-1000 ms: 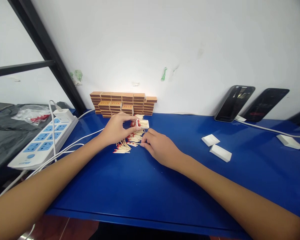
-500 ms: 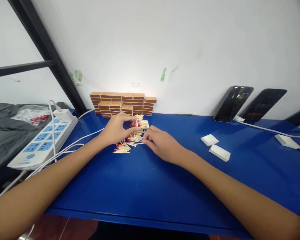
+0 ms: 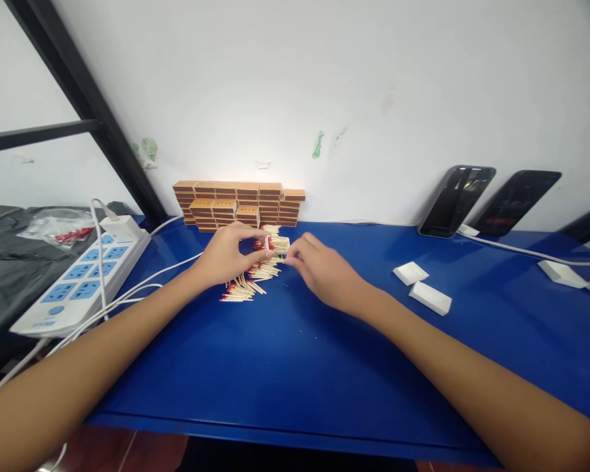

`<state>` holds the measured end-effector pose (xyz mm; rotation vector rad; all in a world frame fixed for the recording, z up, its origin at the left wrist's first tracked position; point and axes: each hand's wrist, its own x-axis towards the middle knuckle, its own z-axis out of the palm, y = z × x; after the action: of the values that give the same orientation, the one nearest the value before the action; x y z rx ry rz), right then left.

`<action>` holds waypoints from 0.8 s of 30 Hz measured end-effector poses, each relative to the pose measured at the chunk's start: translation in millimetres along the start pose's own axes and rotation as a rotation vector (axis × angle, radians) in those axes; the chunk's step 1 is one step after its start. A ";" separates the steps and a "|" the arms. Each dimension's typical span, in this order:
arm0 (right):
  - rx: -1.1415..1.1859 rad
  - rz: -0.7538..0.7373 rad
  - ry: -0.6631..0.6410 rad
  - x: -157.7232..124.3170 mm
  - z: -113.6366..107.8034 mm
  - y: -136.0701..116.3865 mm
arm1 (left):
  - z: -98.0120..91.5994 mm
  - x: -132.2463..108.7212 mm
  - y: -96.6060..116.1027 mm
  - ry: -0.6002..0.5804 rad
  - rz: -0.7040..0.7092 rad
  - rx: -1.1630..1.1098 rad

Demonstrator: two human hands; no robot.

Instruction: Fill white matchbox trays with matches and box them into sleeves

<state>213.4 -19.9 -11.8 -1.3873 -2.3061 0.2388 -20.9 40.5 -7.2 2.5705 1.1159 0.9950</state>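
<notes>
Left hand [image 3: 227, 254] pinches a small open match tray [image 3: 278, 244] between thumb and fingertips, holding it just above the blue table [image 3: 285, 367], near the back wall. The tray is packed with red-tipped matches lying flat. Right hand [image 3: 324, 272] comes in from the right with its fingers bunched at the tray's right end, touching or nearly touching it; whether they pinch a match is too small to tell. A loose pile of matches [image 3: 246, 283] lies on the table under and just in front of both hands, spreading toward the left. Behind the hands, stacked brown matchboxes [image 3: 236, 203] sit in rows against the wall. Two white box sleeves [image 3: 425, 288] lie on the table well to the right of the right hand. Two dark phones [image 3: 456, 200] lean on the wall far right, with a white cable beside them. A white and blue power strip [image 3: 78, 275] lies at the table's left edge, with white cords running from it toward the left forearm. A clear plastic bag [image 3: 59, 226] sits behind the strip.
</notes>
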 end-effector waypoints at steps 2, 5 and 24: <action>0.011 0.035 0.091 3.1 -4.4 5.1 | -0.3 -0.5 2.7 -0.011 -0.014 -0.023; 0.003 0.080 0.128 5.7 -7.0 8.6 | -0.7 -1.3 8.2 -0.033 -0.026 -0.079; 0.184 -0.107 0.062 -11.7 19.2 -30.3 | -0.4 1.7 3.0 0.029 -0.045 -0.101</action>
<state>185.3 -43.2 -21.1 -1.1617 -2.2379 0.3594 -18.5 39.5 -4.8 2.4486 1.0962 1.0538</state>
